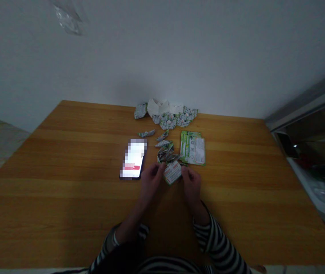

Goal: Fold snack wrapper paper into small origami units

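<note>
Between my two hands is a small printed paper (pixel 173 173), tilted, with white, red and green print. My left hand (pixel 151 178) pinches its left edge, and my right hand (pixel 191 181) pinches the right one. Just beyond it lie several folded paper pieces (pixel 165 150) with the same kind of print. A flat stack of green and white printed papers (pixel 193 149) rests to the right of them. Left of my left hand is a phone (pixel 133 159) with its screen lit and partly blurred out.
Along the wall (pixel 162 49) at the table's back edge sits a cluster of folded papers (pixel 168 120), some white, some printed. The wooden table (pixel 65 160) spreads out to both sides. At the far right, a shelf (pixel 308 179) holds a dark device (pixel 286 145).
</note>
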`<state>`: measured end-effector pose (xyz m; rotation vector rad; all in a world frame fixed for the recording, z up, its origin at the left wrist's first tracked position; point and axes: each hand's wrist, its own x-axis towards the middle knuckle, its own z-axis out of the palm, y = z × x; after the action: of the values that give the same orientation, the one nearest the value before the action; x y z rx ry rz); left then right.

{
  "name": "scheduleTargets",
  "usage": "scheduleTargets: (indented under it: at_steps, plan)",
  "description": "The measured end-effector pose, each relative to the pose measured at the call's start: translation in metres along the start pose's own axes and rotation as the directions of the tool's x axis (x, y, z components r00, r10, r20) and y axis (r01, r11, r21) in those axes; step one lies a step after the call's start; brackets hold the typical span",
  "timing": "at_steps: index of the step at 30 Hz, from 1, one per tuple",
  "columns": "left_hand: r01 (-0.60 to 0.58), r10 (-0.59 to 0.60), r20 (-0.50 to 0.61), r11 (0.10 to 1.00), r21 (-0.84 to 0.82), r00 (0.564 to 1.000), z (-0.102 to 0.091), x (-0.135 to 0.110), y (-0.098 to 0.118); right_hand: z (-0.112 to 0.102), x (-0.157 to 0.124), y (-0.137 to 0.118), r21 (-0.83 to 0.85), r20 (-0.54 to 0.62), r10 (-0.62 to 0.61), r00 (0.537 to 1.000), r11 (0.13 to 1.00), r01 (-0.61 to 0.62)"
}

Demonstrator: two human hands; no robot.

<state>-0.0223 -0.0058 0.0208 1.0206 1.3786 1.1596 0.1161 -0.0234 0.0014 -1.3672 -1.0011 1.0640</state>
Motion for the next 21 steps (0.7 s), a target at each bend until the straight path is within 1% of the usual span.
scheduleTargets:
  at_steps: [2, 3, 4, 5, 7, 8, 9, 10, 11, 12, 14, 15, 16, 17, 19, 21]
  plan:
    - [0.081, -0.075, 0.046, 0.986, -0.147, 0.996, 0.004, -0.002, 0.005, 0.004, -0.003, 0.001, 0.029, 0.005, 0.033, 0.999, 0.999, -0.033]
    - [0.105, -0.095, 0.060, 0.977, -0.186, 0.994, 0.005, -0.003, 0.007, 0.005, -0.004, 0.001, 0.035, 0.040, 0.048, 0.998, 0.998, -0.049]
    - [0.118, -0.106, 0.068, 0.971, -0.208, 0.992, 0.005, -0.003, 0.008, 0.004, -0.003, 0.000, 0.037, 0.102, 0.062, 0.993, 0.997, -0.066]
    - [0.119, -0.107, 0.069, 0.970, -0.210, 0.992, 0.004, -0.003, 0.009, 0.003, -0.002, -0.001, 0.040, 0.179, 0.075, 0.981, 0.996, -0.084]
    - [0.115, -0.103, 0.075, 0.977, -0.179, 0.992, -0.003, -0.001, 0.009, -0.005, 0.004, -0.005, 0.052, 0.354, 0.091, 0.931, 0.992, -0.116]
    - [0.130, -0.116, 0.099, 0.980, -0.151, 0.988, -0.007, 0.001, 0.008, -0.010, 0.007, -0.007, 0.065, 0.414, 0.089, 0.906, 0.990, -0.127]
    - [0.160, -0.143, 0.145, 0.981, -0.113, 0.979, -0.013, 0.003, 0.008, -0.015, 0.011, -0.009, 0.084, 0.448, 0.079, 0.891, 0.988, -0.130]
    - [0.184, -0.166, 0.215, 0.981, -0.065, 0.962, -0.018, 0.005, 0.007, -0.020, 0.014, -0.010, 0.088, 0.478, 0.066, 0.876, 0.989, -0.122]
    - [0.195, -0.181, 0.308, 0.981, -0.014, 0.934, -0.022, 0.006, 0.006, -0.025, 0.017, -0.012, 0.079, 0.516, 0.045, 0.855, 0.992, -0.100]
    - [0.176, -0.169, 0.370, 0.984, 0.013, 0.914, -0.026, 0.007, 0.005, -0.030, 0.019, -0.013, 0.054, 0.566, 0.025, 0.824, 0.996, -0.068]
    - [0.156, -0.154, 0.467, 0.987, 0.035, 0.871, -0.030, 0.006, 0.004, -0.035, 0.022, -0.013, 0.012, 0.654, -0.009, 0.756, 1.000, 0.001]
    - [0.157, -0.155, 0.500, 0.987, 0.039, 0.852, -0.031, 0.005, 0.004, -0.036, 0.023, -0.013, 0.002, 0.680, -0.025, 0.732, 0.999, 0.032]
    - [0.169, -0.166, 0.528, 0.985, 0.043, 0.833, -0.031, 0.004, 0.003, -0.037, 0.023, -0.012, 0.000, 0.693, -0.044, 0.720, 0.998, 0.061]
    - [0.183, -0.179, 0.549, 0.982, 0.048, 0.817, -0.031, 0.003, 0.003, -0.037, 0.023, -0.011, 0.005, 0.693, -0.065, 0.718, 0.996, 0.085]
    - [0.215, -0.205, 0.584, 0.975, 0.052, 0.786, -0.030, 0.001, 0.002, -0.036, 0.023, -0.010, 0.027, 0.673, -0.109, 0.732, 0.992, 0.123]
    - [0.250, -0.224, 0.611, 0.967, 0.044, 0.759, -0.031, 0.001, 0.001, -0.036, 0.023, -0.009, 0.038, 0.669, -0.127, 0.732, 0.990, 0.136]
